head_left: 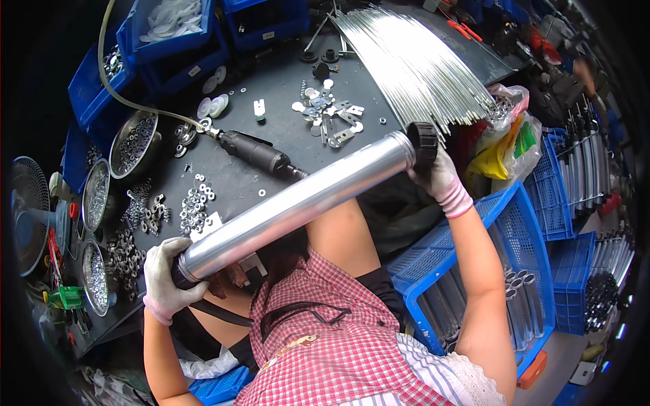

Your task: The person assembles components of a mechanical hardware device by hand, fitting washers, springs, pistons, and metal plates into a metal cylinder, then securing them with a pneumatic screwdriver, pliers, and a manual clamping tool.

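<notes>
- Holding the silver tube [298,205] across mid-view, our gloved left hand [168,277] clasps its eight-o'clock end.
- Our right hand [441,179] grasps the two-o'clock end, at its black cap [425,145].
- We see a black power tool [254,153] at ten, metal rods [413,61] at one.

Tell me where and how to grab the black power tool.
Likely best around the thick body of the power tool, from above: it lies flat on the bench, hose at its left end, narrow tip toward the silver tube.
</notes>
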Tool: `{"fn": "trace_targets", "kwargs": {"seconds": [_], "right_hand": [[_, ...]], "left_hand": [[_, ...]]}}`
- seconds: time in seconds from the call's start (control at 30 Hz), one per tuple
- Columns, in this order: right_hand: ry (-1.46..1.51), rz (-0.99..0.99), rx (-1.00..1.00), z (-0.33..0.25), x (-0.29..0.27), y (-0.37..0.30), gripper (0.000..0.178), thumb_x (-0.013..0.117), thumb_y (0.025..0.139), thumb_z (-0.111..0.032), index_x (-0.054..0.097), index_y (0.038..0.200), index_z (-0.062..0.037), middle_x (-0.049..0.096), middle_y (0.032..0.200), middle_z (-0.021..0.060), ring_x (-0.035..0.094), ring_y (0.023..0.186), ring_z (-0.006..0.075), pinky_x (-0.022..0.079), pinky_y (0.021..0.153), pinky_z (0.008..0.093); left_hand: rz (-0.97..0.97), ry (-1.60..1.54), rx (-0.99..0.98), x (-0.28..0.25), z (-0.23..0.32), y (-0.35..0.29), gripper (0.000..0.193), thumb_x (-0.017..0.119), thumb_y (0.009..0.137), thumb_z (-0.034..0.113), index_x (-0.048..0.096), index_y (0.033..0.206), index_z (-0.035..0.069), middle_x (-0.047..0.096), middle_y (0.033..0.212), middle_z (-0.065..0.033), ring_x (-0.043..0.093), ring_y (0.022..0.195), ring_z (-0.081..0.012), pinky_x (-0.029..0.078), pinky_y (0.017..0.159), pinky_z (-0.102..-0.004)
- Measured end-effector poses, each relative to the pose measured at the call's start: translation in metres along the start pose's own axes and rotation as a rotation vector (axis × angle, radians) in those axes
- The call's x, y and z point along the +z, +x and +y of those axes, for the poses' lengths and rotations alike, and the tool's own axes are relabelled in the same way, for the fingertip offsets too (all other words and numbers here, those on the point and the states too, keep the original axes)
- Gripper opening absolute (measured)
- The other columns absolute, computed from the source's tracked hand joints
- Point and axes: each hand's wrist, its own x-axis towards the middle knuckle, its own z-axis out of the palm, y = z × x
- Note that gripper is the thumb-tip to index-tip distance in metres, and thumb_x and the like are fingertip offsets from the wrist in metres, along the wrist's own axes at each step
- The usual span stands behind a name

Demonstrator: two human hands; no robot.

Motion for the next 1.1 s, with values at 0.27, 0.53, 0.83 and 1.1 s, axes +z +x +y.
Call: {"fn": "trace_targets", "kwargs": {"seconds": [0.27, 0.53, 0.83, 1.1], "right_hand": [[1.289, -0.502, 0.411, -0.058, -0.033, 0.033, 0.085, 0.063, 0.076, -0.063, 0.042, 0.133, -0.0041, 0.06, 0.106, 0.0028, 0.058, 0.089, 0.0107, 0.048, 0.066, 0.0233], [1.063, -0.45, 0.346, -0.066, -0.05, 0.03, 0.086, 0.075, 0.072, -0.051, 0.038, 0.137, -0.0073, 0.056, 0.116, 0.007, 0.053, 0.11, 0.0188, 0.045, 0.089, 0.0315], [0.705, -0.35, -0.079, -0.056, -0.05, 0.013, 0.066, 0.071, 0.066, 0.003, 0.042, 0.124, -0.0131, 0.038, 0.14, 0.0151, 0.042, 0.127, 0.0242, 0.037, 0.103, 0.0375], [0.1, -0.146, -0.783, -0.045, -0.057, 0.033, 0.065, 0.065, 0.062, 0.011, 0.041, 0.116, -0.0151, 0.039, 0.135, 0.0259, 0.049, 0.119, 0.0427, 0.046, 0.093, 0.0432]], "left_hand": [[0.04, -0.105, 0.03, 0.006, -0.013, -0.007, 0.065, 0.077, 0.044, 0.019, 0.056, 0.105, 0.007, 0.062, 0.099, -0.009, 0.059, 0.087, -0.0275, 0.043, 0.081, -0.0364], [0.03, -0.177, 0.069, 0.006, -0.021, 0.0, 0.062, 0.074, 0.044, 0.019, 0.056, 0.102, 0.005, 0.062, 0.094, -0.0114, 0.061, 0.083, -0.029, 0.046, 0.077, -0.0364], [-0.053, -0.306, 0.028, 0.003, -0.03, 0.006, 0.058, 0.072, 0.048, 0.019, 0.056, 0.101, 0.002, 0.063, 0.091, -0.014, 0.063, 0.083, -0.0299, 0.049, 0.079, -0.0358], [-0.214, -0.476, -0.068, -0.001, -0.044, 0.016, 0.06, 0.073, 0.051, 0.022, 0.054, 0.103, -0.002, 0.063, 0.091, -0.0137, 0.062, 0.084, -0.0224, 0.048, 0.083, -0.0319]]}}
